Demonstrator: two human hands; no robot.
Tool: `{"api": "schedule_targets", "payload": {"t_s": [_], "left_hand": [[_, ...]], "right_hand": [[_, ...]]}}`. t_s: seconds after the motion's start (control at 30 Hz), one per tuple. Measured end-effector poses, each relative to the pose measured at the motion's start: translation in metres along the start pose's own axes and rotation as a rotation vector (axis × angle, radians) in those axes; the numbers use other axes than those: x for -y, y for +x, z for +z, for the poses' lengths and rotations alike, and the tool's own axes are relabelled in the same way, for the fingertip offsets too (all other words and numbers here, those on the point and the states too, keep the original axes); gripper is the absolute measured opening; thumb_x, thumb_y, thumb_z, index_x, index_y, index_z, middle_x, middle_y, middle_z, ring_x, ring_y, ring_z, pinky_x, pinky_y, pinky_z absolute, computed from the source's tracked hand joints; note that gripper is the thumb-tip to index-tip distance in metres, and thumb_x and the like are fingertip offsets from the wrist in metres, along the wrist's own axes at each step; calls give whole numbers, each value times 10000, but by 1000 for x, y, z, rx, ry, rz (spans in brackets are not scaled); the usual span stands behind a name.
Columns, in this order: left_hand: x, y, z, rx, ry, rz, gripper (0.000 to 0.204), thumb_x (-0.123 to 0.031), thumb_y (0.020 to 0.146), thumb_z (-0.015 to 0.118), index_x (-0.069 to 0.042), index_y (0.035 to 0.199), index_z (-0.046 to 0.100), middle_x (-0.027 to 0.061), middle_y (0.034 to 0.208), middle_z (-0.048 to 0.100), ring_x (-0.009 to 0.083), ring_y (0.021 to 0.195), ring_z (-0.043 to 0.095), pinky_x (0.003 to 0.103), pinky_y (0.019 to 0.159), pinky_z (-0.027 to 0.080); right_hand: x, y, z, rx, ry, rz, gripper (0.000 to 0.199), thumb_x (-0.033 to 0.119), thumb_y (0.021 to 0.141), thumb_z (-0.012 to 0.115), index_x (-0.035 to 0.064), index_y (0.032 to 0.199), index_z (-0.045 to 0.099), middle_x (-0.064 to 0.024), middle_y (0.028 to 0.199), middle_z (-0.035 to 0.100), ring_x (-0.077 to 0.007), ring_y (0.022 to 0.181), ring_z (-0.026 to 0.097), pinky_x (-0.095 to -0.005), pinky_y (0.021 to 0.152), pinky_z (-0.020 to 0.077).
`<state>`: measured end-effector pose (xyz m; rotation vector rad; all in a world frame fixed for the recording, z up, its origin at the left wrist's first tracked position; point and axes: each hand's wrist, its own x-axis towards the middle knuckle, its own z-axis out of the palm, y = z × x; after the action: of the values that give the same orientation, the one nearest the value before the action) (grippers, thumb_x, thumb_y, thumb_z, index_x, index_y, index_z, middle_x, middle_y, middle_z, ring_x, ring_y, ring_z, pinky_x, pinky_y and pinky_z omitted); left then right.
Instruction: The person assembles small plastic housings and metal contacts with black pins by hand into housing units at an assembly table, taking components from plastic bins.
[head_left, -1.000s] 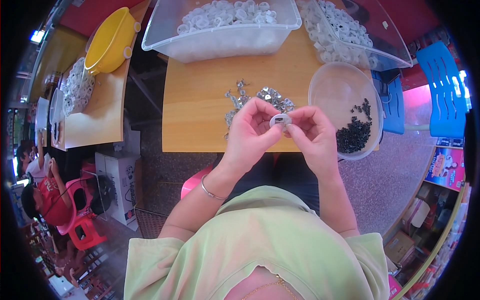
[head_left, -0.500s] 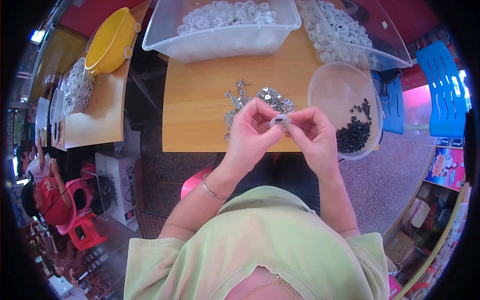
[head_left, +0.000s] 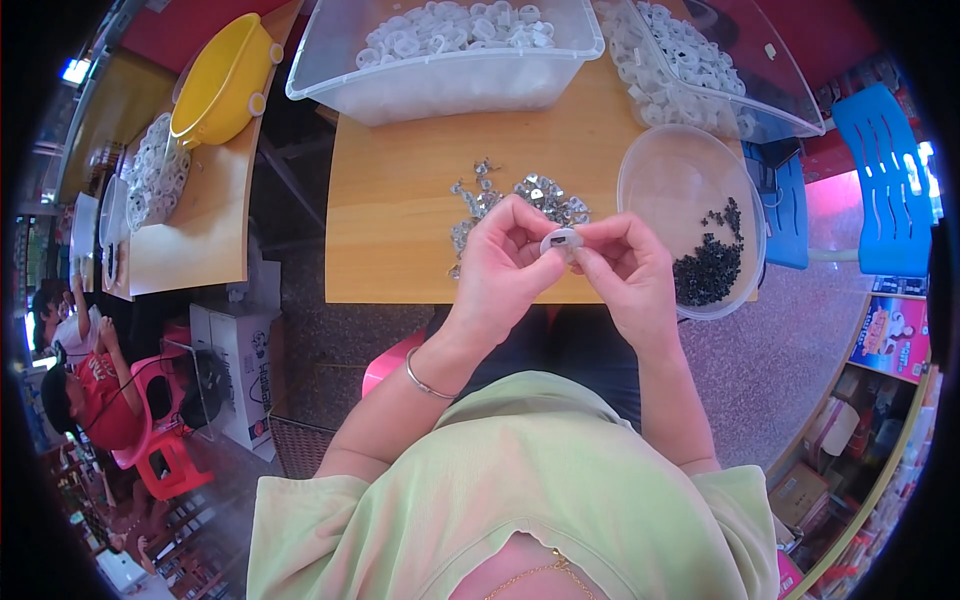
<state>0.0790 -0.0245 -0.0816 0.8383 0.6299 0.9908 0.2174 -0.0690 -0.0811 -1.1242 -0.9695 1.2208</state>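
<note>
A small white plastic ring (head_left: 561,240) with a dark slot in its face is pinched between my two hands, above the front edge of the table. My left hand (head_left: 505,265) grips its left side with thumb and forefinger. On the other side my right hand (head_left: 625,265) pinches it the same way; whether a second small part is between those fingertips I cannot tell. Just beyond my hands lies a loose pile of shiny metal pieces (head_left: 545,192). To the right, a round clear tray (head_left: 650,170) holds many small black parts (head_left: 708,270).
A large clear bin (head_left: 440,90) of white rings stands at the back of the table (head_left: 390,210), with another clear bin (head_left: 770,115) of them to its right. A side table on the left carries a yellow tub (head_left: 222,85). Two people sit at far left; blue chairs (head_left: 885,190) stand right.
My hands and the ring stay nearly in place, with only a very slight shift of the ring. At far left, a seated person's arm has moved a little.
</note>
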Motion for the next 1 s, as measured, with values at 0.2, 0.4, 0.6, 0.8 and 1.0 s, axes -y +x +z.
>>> {"api": "schedule_targets", "payload": {"t_s": [0.2, 0.4, 0.6, 0.8, 1.0], "left_hand": [[1, 1, -3, 8, 9, 4, 232, 98, 727, 585, -67, 829, 457, 11, 879, 498, 71, 808, 508, 199, 727, 428], [2, -1, -4, 10, 9, 6, 226, 88, 736, 589, -64, 838, 458, 12, 882, 507, 69, 804, 509, 198, 721, 428], [-5, -4, -6, 75, 86, -75, 269, 61, 755, 600, -34, 969, 469, 33, 967, 529, 86, 886, 530, 219, 790, 446], [-8, -6, -7, 17, 218, 3, 372, 25, 739, 627, -17, 1077, 477, 41, 962, 513, 121, 940, 526, 243, 833, 465], [-4, -3, -33, 42, 886, 251, 398, -12, 687, 673, -42, 1056, 526, 85, 973, 505, 202, 902, 534, 283, 744, 471]], "right_hand": [[1, 1, 0, 8, 7, -5, 146, -70, 825, 536, -9, 957, 538, -59, 916, 603, -93, 842, 592, -230, 787, 486], [0, 0, -1, 17, -9, -6, 152, -70, 825, 535, -9, 965, 538, -60, 917, 599, -96, 845, 592, -230, 788, 485], [6, 2, -6, 3, -3, 47, 160, -36, 827, 550, -10, 985, 539, -56, 913, 597, -99, 852, 582, -236, 785, 483], [22, 16, -14, -7, -130, 38, 166, -16, 822, 565, 1, 986, 545, -53, 909, 601, -101, 847, 582, -234, 787, 471], [73, 82, -70, -386, -381, -399, 171, 35, 845, 561, 0, 1012, 574, -47, 938, 598, -87, 813, 564, -209, 738, 456]]}}
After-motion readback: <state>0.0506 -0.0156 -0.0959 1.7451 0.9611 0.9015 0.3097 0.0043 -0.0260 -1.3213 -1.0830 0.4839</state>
